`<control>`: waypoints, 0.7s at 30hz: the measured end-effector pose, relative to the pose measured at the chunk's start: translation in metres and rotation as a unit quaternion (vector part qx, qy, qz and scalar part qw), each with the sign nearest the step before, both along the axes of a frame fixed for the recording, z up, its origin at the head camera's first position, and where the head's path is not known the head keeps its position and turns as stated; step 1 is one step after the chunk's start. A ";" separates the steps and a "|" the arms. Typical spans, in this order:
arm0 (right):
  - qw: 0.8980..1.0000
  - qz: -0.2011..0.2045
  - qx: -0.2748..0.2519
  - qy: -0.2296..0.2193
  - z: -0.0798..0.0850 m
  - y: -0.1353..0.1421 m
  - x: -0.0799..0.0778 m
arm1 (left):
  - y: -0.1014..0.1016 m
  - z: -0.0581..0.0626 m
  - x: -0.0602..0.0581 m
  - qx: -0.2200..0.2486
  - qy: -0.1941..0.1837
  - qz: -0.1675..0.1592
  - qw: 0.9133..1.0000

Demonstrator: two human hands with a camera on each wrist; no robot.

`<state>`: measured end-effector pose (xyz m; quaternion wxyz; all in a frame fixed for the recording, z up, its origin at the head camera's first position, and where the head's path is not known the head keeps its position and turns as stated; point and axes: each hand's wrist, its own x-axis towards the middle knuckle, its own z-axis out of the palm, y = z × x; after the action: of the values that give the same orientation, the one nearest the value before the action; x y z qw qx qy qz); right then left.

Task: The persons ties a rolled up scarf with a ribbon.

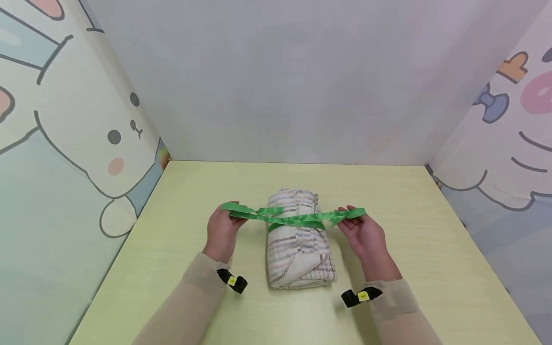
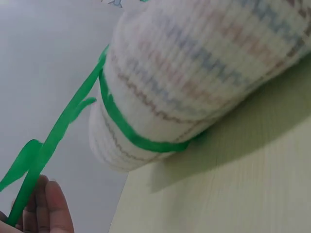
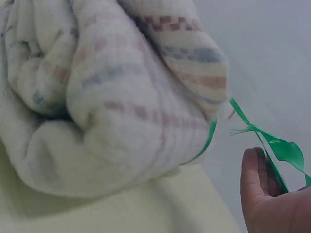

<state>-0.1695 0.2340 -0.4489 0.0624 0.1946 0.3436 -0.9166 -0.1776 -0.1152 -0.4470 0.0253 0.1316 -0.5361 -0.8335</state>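
A rolled cloth [image 1: 284,249], white with striped bands, lies lengthwise on the table. A green ribbon [image 1: 302,220] passes round its upper half, and its two ends stretch out sideways across the top. To the left of the roll, my left hand [image 1: 222,235] holds one end, with a loose tail lying back toward the cloth. My right hand [image 1: 366,237] grips the other end on the right side, where a frayed tip [image 3: 250,128] sticks out near the fingers. In the left wrist view the ribbon band [image 2: 124,126] hugs the underside of the roll.
The pale wooden table [image 1: 172,297] meets a plain grey wall [image 1: 276,86] at the back. Side panels with cartoon animals [image 1: 86,120] stand left and right. A small black camera [image 1: 233,281] is strapped to each beige sleeve.
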 end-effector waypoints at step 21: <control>0.999 -0.011 -0.029 -0.011 -0.009 0.049 0.005 | -0.078 -0.008 0.005 0.111 -0.046 0.045 0.992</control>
<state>-0.1646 0.2829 -0.4580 0.0611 0.2065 0.3142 -0.9246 -0.1729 -0.1931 -0.4552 0.0234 0.1963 -0.4341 -0.8789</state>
